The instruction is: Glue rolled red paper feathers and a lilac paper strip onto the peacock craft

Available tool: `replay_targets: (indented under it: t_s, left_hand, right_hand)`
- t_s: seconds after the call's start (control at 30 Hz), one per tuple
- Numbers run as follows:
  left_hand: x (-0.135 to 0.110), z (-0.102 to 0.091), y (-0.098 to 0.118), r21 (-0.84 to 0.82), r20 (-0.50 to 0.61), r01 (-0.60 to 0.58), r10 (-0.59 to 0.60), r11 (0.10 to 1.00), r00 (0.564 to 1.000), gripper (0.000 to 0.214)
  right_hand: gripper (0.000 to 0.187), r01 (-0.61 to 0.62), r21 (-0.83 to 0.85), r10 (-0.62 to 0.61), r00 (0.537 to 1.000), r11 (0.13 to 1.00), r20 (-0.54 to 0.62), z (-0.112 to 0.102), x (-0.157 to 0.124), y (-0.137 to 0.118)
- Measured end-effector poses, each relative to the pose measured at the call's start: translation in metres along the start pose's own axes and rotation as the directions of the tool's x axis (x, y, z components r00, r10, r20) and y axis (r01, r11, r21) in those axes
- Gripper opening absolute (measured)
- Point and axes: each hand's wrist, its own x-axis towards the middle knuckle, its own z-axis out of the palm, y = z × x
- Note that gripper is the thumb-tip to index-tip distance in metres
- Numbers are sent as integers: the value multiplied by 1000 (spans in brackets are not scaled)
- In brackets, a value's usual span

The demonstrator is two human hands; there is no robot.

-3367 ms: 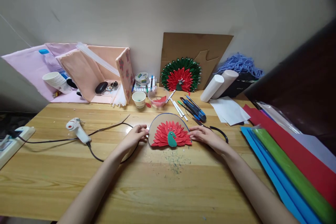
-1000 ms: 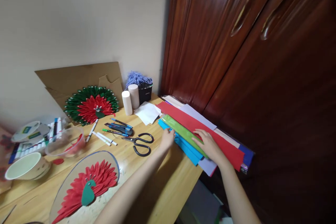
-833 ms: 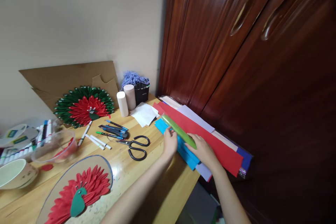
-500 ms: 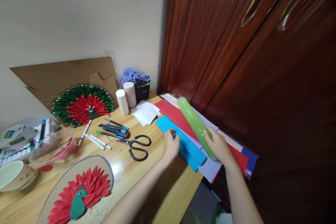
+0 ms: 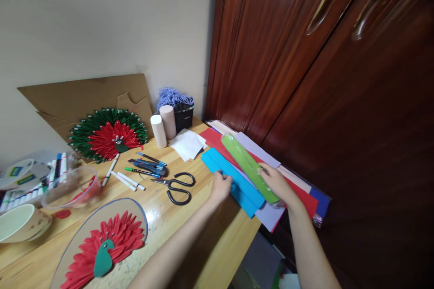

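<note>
My right hand (image 5: pixel 277 183) grips the lower part of a long green pack of folded paper (image 5: pixel 247 162) in clear plastic, tilted over the stack. Beneath it lie red paper (image 5: pixel 217 139) and lilac sheets (image 5: pixel 270 216). My left hand (image 5: pixel 222 186) rests at the near edge of a folded strip of blue paper (image 5: pixel 242 189), fingers curled in on it. Black-handled scissors (image 5: pixel 179 185) lie left of that hand. In the foreground a cardboard oval (image 5: pixel 81 237) carries red paper petals (image 5: pixel 125 237) and a green bird-shaped body (image 5: pixel 103 259).
A finished green and red fan piece (image 5: pixel 108 135) leans on cardboard (image 5: pixel 84 88) by the wall. Utility knife (image 5: pixel 149 167), markers (image 5: pixel 127 181), plastic tub (image 5: pixel 73 194), bowl (image 5: pixel 23 223) and two cylinders (image 5: pixel 158 131) stand about. A dark wooden cabinet (image 5: pixel 288 76) borders the right side.
My right hand has lowered the green pack onto the stack, so it lies flatter and a bit further left. My left hand stays at the blue paper, its fingers curled more closely.
</note>
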Motion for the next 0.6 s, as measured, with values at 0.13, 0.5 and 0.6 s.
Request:
replay_targets:
  t_s: [0.13, 0.5, 0.6]
  left_hand:
    - [5, 3, 1, 92, 22, 16, -18, 996, 1000, 18]
    - [5, -2, -5, 172, -44, 8, 0, 985, 999, 10]
    - [2, -3, -11, 131, -54, 10, -3, 991, 999, 10]
  right_hand:
    - [31, 49, 17, -51, 988, 999, 146, 13, -2, -16]
    - [35, 50, -84, -56, 997, 995, -61, -1, 18, -9]
    - [37, 18, -73, -28, 991, 997, -134, -10, 26, -6]
